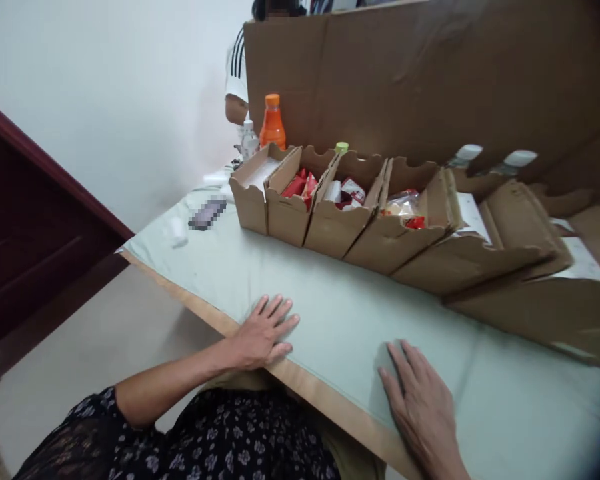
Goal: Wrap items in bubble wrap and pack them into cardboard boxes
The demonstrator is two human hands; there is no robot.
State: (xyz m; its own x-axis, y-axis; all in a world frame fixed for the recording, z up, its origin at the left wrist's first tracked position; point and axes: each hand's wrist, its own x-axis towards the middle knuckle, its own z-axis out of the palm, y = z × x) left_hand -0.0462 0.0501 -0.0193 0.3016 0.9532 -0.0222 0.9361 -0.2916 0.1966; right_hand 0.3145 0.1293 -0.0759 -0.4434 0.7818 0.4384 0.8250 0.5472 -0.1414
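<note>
My left hand (264, 335) lies flat near the front edge of the table (310, 287), its fingers spread on the pale green cloth. Further right, my right hand (420, 397) also rests palm down on the cloth with its fingers stretched out. Neither hand holds anything. Beyond them stands a row of open cardboard boxes (337, 230). Red packets (303, 185) show in one box, and a red and white packet (353, 192) in the box beside it. Another holds a clear plastic packet (403, 203). The contents of the boxes at the right are mostly hidden.
An orange bottle (273, 127) and a clear bottle (249, 140) stand behind the boxes at the left. A dark phone-like object (207, 213) lies by the table's left side. Behind rises a tall cardboard panel (420, 80), with a person's white sleeve (237, 63) beside it.
</note>
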